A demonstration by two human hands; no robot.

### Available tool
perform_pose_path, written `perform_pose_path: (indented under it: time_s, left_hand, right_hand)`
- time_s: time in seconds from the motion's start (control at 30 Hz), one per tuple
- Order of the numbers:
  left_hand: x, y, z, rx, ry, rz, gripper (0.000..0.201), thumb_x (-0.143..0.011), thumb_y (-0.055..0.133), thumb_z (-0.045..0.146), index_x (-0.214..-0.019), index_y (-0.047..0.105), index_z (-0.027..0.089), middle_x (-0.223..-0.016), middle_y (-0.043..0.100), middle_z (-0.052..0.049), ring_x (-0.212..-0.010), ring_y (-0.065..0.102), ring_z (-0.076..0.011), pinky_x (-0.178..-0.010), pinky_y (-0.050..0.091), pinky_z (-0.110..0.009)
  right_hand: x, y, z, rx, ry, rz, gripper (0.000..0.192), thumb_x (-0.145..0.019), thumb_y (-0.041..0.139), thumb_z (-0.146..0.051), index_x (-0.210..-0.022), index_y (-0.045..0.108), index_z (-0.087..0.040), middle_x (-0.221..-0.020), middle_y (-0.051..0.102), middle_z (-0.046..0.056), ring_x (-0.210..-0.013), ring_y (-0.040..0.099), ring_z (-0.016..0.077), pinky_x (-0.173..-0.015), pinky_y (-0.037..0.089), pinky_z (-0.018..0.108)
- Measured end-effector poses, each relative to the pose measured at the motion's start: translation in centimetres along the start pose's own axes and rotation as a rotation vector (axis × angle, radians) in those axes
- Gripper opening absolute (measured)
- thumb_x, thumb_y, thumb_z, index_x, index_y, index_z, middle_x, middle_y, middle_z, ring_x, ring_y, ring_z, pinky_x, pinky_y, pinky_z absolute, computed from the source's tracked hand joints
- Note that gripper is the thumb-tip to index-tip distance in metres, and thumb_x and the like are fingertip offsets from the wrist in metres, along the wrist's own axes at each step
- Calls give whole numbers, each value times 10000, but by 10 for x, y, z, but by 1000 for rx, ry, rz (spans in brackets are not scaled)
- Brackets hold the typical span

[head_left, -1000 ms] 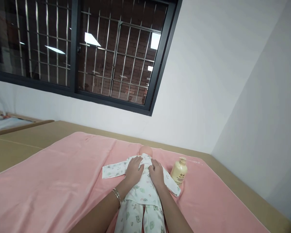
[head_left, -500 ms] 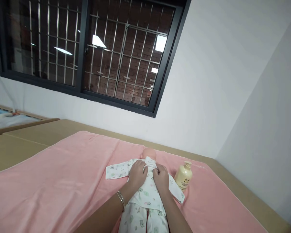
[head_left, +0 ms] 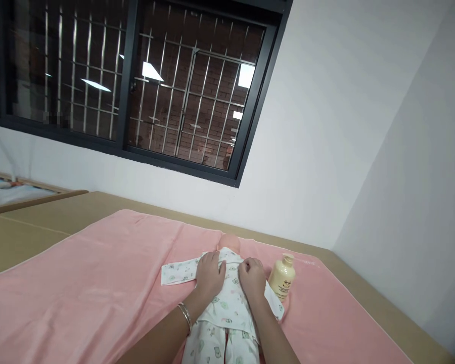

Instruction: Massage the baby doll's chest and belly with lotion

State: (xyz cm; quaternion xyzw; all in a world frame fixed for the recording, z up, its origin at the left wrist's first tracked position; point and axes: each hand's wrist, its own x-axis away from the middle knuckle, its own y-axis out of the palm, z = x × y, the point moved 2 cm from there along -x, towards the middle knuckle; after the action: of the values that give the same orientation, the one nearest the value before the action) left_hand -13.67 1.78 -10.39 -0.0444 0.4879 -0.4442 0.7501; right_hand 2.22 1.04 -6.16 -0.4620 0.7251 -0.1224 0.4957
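Covering the doll [head_left: 227,298], both hands [head_left: 211,270] hide its chest.

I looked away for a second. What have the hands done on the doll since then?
Little. Both hands stay flat on the doll's printed top: the left hand and right hand have crept slightly up towards the collar, gripping nothing. The doll, lotion bottle and pink towel lie as before.

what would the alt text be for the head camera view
Two hands, the left hand and the right hand, rest on the chest of a doll in printed pyjamas, lying on a pink towel. A cream bottle stands beside it, below a barred window.
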Motion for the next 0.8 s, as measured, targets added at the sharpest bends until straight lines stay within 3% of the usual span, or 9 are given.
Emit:
perform_pose_path:
  time_s: [0.07,0.17,0.27,0.4,0.53,0.7,0.8]
  left_hand:
    - [2,2,-3,40,-25,32,392,-913,415,357,-1214,562,156,-1232,603,-158,-1232,494,-311,-1052,368,-527]
    - [4,6,-7,123,-18,22,447,-937,358,360,-1305,503,151,-1363,525,-153,-1351,385,-290,-1127,283,-532]
    - [5,7,-9,190,-18,9,465,-953,318,382,-1323,496,164,-1388,509,-142,-1373,363,-274,-1140,270,-531]
    - [5,7,-10,203,-21,-3,476,-960,299,393,-1316,509,156,-1386,514,-141,-1379,353,-270,-1148,265,-526]
    - [5,7,-10,210,-28,-3,483,-962,296,395,-1311,510,141,-1382,515,-151,-1365,373,-270,-1145,276,-521]
    - [5,6,-11,222,-37,-3,464,-961,297,398,-1293,524,167,-1351,541,-138,-1349,396,-266,-1140,282,-531]
    - [5,6,-12,231,-43,-7,466,-958,301,404,-1290,527,166,-1354,539,-140,-1354,391,-268,-1136,291,-527]
  right_hand:
    - [1,1,-10,-7,-84,-36,331,-819,441,-254,-1035,674,-159,-1092,658,120,-1088,548,247,-962,395,363]
    - [3,6,-24,-14,-222,-197,460,-838,464,-259,-1281,569,-201,-1392,504,95,-1309,409,248,-1105,257,423]
    - [3,6,-27,-30,-211,-281,445,-847,438,-227,-1265,592,-216,-1408,497,77,-1341,385,232,-1136,212,439]
    - [2,2,-24,-29,-171,-169,505,-856,433,-231,-1350,514,-168,-1476,408,104,-1397,300,233,-1154,179,447]
    - [5,6,-27,-24,-206,-338,447,-877,456,-304,-1303,560,-215,-1443,456,90,-1373,346,252,-1142,188,483]
    - [4,5,-31,0,-176,-216,512,-883,432,-271,-1382,475,-165,-1476,404,122,-1407,283,240,-1154,176,454]
    - [5,6,-31,21,-205,-317,465,-889,439,-297,-1337,522,-208,-1465,425,100,-1396,303,261,-1144,161,508]
